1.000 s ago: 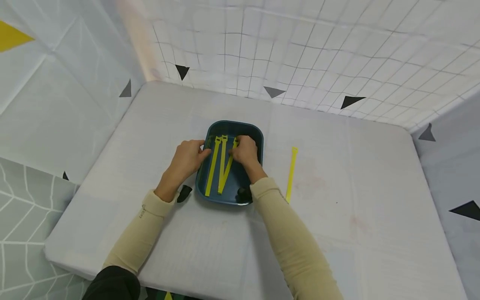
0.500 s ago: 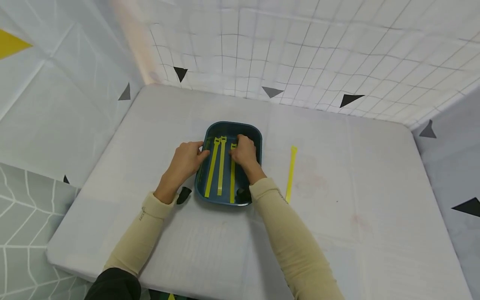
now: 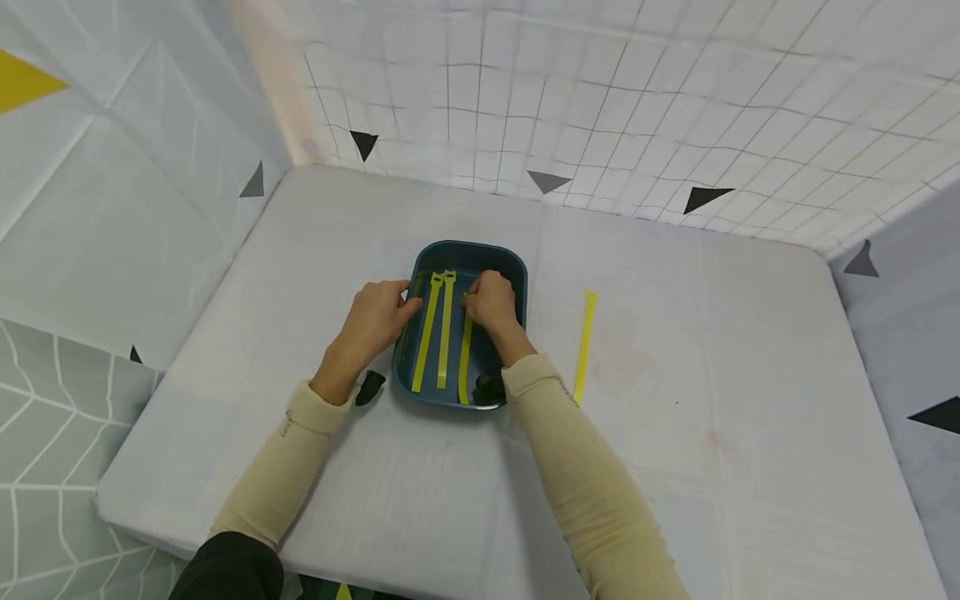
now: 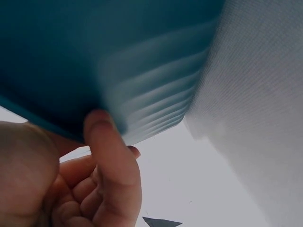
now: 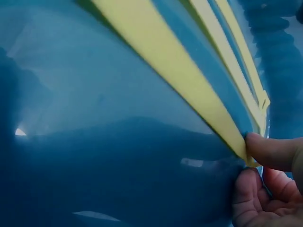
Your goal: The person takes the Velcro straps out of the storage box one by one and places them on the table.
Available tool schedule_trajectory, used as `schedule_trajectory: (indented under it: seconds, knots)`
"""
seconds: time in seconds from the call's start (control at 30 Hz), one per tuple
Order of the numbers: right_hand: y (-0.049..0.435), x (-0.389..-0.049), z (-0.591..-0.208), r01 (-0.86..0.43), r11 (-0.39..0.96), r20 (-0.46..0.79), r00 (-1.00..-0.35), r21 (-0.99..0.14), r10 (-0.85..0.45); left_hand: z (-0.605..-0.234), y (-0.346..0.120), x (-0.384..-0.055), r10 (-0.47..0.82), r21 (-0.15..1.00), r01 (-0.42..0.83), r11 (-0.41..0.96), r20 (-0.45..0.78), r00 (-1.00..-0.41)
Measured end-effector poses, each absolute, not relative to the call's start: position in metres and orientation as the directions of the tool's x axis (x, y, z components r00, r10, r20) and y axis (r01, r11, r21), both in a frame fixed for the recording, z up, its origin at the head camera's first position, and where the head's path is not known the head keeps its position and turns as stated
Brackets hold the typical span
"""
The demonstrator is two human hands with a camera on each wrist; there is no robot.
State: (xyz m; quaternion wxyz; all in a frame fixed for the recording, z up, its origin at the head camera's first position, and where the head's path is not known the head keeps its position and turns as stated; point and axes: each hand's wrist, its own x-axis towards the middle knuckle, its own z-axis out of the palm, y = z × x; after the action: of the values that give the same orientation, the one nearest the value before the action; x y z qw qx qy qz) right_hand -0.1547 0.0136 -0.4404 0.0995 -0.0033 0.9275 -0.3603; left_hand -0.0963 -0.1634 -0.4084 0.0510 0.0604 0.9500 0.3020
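Note:
A dark blue tray point(image 3: 483, 252) with a raised rim lies on the white-covered table. At its left rim, my left hand point(image 3: 375, 315) grips the edge; in the left wrist view the thumb point(image 4: 111, 146) presses the wall. Inside, my right hand point(image 3: 491, 302) pinches the slotted-head end of a yellow hook-and-loop cable tie point(image 3: 465, 358) between thumb and fingers. The right wrist view shows this tie point(image 5: 175, 71) running away from the fingertips. Two more yellow cable ties point(image 3: 426, 342) lie side by side to its left on the tray floor, slotted heads at the far end.
Another yellow cable tie point(image 3: 585, 342) lies on the table right of the tray, its near end hidden by the right sleeve. Small black objects point(image 3: 370, 387) show beside both cuffs. White sheeting with a grid point(image 3: 570, 108) rises behind the table.
The pinched cable tie has swung from slanting against the middle one to lying apart from it on the right, its near end shifted rightward. The left hand stays on the rim.

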Motion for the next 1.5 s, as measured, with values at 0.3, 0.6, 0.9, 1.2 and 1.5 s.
schedule_trajectory:
  seconds: [0.3, 0.6, 0.9, 1.2, 1.5]
  knots:
    - [0.019, -0.145, -0.432, 0.039, 0.624, -0.112, -0.991, -0.78, -0.078, -0.409, -0.163, -0.096, 0.156, 0.581, 0.097, 0.808, -0.052, -0.986]
    - [0.021, -0.139, -0.427, 0.025, 0.487, -0.079, -0.993, -0.873, -0.089, -0.406, -0.159, -0.096, 0.163, 0.592, 0.082, 0.802, -0.085, -0.983]
    - [0.023, -0.137, -0.417, 0.039, 0.429, -0.093, -0.99, -0.903, -0.105, -0.405, -0.157, -0.097, 0.166, 0.583, 0.09, 0.807, -0.078, -0.983]
    - [0.029, -0.137, -0.405, 0.062, 0.335, -0.103, -0.989, -0.94, -0.104, -0.404, -0.157, -0.098, 0.166, 0.574, 0.091, 0.814, -0.08, -0.983]
    - [0.039, -0.134, -0.382, 0.099, 0.131, -0.113, -0.988, -0.986, -0.107, -0.404, -0.158, -0.097, 0.154, 0.583, 0.07, 0.81, -0.095, -0.983]
